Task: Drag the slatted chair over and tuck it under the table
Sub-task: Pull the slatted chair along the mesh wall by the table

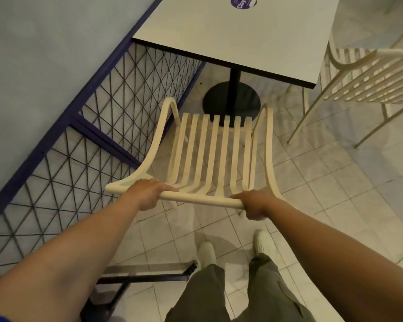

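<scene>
- Both hands grip the chair's top rail (200, 200). The left hand (149, 194) has its fingers wrapped over the rail toward the left corner. The right hand (254, 205) is curled round the rail at the right corner. A stretch of bare rail lies between them.
- Both forearms reach forward, nearly straight.
- The chair (213, 147) is cream, with slats running away from the hands. It stands on the tiled floor (312, 182) directly ahead of them, backrest nearest and seat pointing away.
- The surface (230, 31), white with a dark edge, lies beyond the chair, farther out from the hands. The seat's far end stops short of its near edge in this view.
- A black post and a round base (230, 98) stand beneath the surface, and the far slat ends overlap the base in view.
- A round purple sticker (242, 1) sits at the surface's far side, cut off by the frame.
- A mesh fence (102, 112) with a purple frame runs left of the left hand, and the chair's left armrest is close beside it.
- A second slatted chair (370, 75) stands right of and beyond the right hand, beside the surface's right side.
- Two pale shoes (206, 252) rest on the tiles behind the hands, nearer the person, below olive trousers.
- A dark metal frame (144, 276) lies low under the left forearm.
</scene>
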A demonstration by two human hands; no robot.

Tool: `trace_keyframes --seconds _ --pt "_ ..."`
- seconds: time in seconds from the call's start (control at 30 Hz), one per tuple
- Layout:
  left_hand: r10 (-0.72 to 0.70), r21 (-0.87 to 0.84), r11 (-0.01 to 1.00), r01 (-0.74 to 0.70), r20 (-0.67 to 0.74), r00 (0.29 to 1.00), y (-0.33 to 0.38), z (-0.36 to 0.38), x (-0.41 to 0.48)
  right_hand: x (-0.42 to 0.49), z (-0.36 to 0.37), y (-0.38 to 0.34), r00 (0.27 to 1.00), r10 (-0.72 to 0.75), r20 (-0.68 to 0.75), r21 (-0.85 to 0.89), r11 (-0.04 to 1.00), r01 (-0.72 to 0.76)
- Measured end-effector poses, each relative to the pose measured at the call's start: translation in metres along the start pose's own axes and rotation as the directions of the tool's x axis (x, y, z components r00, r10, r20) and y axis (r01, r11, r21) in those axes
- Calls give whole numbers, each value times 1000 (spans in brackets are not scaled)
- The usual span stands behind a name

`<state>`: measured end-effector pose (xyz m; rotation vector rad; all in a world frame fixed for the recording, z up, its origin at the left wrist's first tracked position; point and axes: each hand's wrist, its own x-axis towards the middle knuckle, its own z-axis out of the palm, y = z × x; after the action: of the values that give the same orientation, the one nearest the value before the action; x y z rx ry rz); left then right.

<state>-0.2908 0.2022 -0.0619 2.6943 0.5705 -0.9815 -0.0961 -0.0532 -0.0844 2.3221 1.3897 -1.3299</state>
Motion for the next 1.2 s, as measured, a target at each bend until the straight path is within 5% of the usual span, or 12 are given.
trace_keyframes --seconds 0.4,0.63,0.8,1.2 --pt "41 4 999 -41 3 999 -23 -2 7 7 -3 -5 998 -37 52 144 989 29" --pt "10 -1 1000 -10 56 998 -20 2 10 3 5 2 998 -28 49 76 997 24" --pt "6 22 1000 -7 68 998 -23 -3 15 4 7 -4 998 36 -45 68 997 -32" --pt "194 34 978 -206 220 956 -39 -16 23 5 -4 -37 977 212 1 90 973 -211"
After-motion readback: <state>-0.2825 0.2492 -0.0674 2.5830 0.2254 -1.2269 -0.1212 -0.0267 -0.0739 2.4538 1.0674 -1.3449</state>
